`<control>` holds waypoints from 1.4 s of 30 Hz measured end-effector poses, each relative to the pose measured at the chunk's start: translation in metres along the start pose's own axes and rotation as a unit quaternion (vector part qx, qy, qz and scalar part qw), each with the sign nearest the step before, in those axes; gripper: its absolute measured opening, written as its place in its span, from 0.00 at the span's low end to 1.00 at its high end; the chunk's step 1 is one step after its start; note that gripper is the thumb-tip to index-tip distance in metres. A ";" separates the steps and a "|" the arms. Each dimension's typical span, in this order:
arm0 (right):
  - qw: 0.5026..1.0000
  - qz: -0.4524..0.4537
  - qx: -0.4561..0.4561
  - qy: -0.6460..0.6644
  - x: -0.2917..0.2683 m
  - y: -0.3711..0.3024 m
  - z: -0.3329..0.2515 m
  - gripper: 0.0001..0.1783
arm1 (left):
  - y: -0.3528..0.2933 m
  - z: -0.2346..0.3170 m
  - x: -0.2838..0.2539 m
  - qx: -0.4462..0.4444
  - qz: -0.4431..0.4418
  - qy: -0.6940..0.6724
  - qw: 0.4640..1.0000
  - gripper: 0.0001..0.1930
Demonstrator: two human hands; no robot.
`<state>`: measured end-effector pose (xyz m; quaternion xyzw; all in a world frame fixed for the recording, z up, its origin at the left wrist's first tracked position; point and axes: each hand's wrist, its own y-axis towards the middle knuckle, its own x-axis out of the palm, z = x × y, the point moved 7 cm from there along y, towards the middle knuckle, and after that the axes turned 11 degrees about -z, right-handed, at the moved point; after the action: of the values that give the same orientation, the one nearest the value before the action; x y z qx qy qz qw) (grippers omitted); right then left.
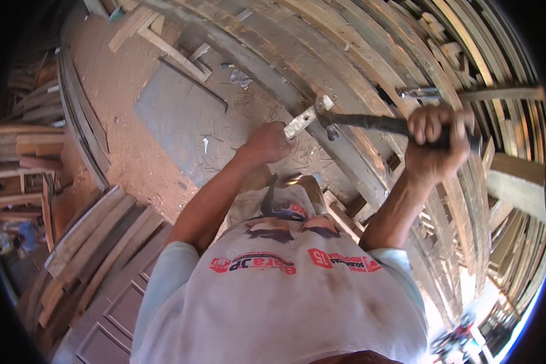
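My left hand (pixel 268 143) is closed round the near end of a short, pale, worn strip of wood (pixel 299 124) with dark holes in it. Its far end rests against the edge of a long timber beam (pixel 340 159). My right hand (pixel 438 138) grips the dark handle of a hammer (pixel 376 123), held roughly level from the right. The hammer's head lies at the far end of the strip, touching or just beside it. Whether a nail sits between them is too small to make out.
Long planks (pixel 370 51) run across the right side, with a metal tool (pixel 420 93) on them. On the floor lie a pry bar (pixel 200 86), scattered nails and a joined wooden frame (pixel 175 53). Stacked boards (pixel 97 233) and a panelled door (pixel 118 306) stand at the lower left.
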<state>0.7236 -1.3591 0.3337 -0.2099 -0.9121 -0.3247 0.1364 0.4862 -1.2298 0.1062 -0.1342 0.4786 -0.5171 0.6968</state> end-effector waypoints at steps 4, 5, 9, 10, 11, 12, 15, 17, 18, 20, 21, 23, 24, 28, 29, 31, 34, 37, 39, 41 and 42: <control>0.989 0.079 0.091 -0.082 0.028 0.049 0.034 0.17 | -0.017 -0.004 0.009 0.000 -0.052 -0.004 0.999 0.27; 0.989 0.066 0.093 -0.096 0.041 0.054 0.036 0.17 | -0.025 -0.006 0.012 -0.004 -0.075 -0.007 0.997 0.27; 0.993 0.048 0.056 -0.092 0.047 0.035 0.028 0.12 | -0.020 -0.009 0.016 -0.005 -0.039 0.020 0.999 0.27; 0.998 0.002 0.013 -0.065 0.052 0.028 0.018 0.10 | -0.014 -0.012 0.020 0.004 -0.026 0.025 0.999 0.27; 0.990 -0.048 -0.036 -0.125 0.059 0.026 0.013 0.08 | -0.013 -0.010 0.020 0.013 -0.013 0.031 0.999 0.28; 0.993 -0.032 -0.022 -0.107 0.055 0.021 0.015 0.10 | -0.019 -0.011 0.030 0.007 -0.030 0.029 0.999 0.28; 0.998 0.025 0.009 -0.064 0.044 0.039 0.018 0.15 | -0.022 0.002 0.018 0.015 -0.026 0.025 0.999 0.31; 0.938 0.025 0.016 -0.346 0.061 0.063 0.032 0.13 | -0.027 0.004 0.023 0.019 -0.019 -0.006 1.000 0.32; 0.887 -0.008 -0.029 -0.460 0.066 0.056 0.032 0.13 | -0.030 0.002 0.027 0.007 -0.039 -0.009 0.999 0.32; 0.910 0.132 0.060 -0.389 0.022 0.014 0.028 0.14 | -0.030 -0.003 0.021 -0.015 -0.062 -0.017 0.998 0.32; 0.922 0.338 0.117 -0.148 -0.019 -0.038 0.022 0.14 | -0.029 -0.002 0.015 -0.016 -0.056 0.005 0.998 0.31; 0.976 0.117 -0.026 0.184 -0.102 -0.070 -0.013 0.13 | -0.027 0.002 0.016 -0.020 -0.042 0.044 0.998 0.31; 0.977 0.169 -0.078 0.107 -0.133 -0.100 -0.031 0.13 | -0.020 0.008 0.012 -0.012 -0.056 0.043 0.997 0.30; 0.974 0.180 -0.080 0.109 -0.109 -0.151 -0.055 0.14 | -0.021 -0.001 0.018 -0.017 -0.081 0.033 0.996 0.29; 0.978 0.150 -0.082 0.123 -0.108 -0.159 -0.056 0.15 | -0.025 -0.003 0.020 -0.014 -0.094 0.019 0.995 0.29; 0.977 0.150 -0.094 0.119 -0.107 -0.174 -0.063 0.16 | -0.027 0.006 0.013 -0.017 -0.092 0.024 0.995 0.25; 0.972 0.194 -0.111 0.073 -0.102 -0.209 -0.091 0.17 | -0.006 -0.022 0.029 -0.002 -0.044 0.013 0.999 0.24; 0.969 0.208 -0.127 0.032 -0.093 -0.241 -0.132 0.16 | -0.004 -0.019 0.039 0.022 -0.041 -0.024 0.999 0.24; 0.966 0.224 -0.128 0.004 -0.087 -0.262 -0.152 0.17 | -0.015 -0.018 0.041 0.048 -0.016 -0.021 0.998 0.24; 0.966 0.229 -0.117 -0.031 -0.073 -0.278 -0.168 0.15 | -0.030 0.003 0.030 0.073 0.010 0.014 0.997 0.24; 0.964 0.233 -0.113 -0.056 -0.067 -0.282 -0.172 0.15 | -0.029 0.020 0.022 0.124 0.027 0.027 0.991 0.24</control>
<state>0.6685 -1.6885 0.2864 -0.4483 -0.8016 -0.3727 0.1324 0.4853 -1.2669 0.1245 -0.0193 0.4330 -0.5570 0.7085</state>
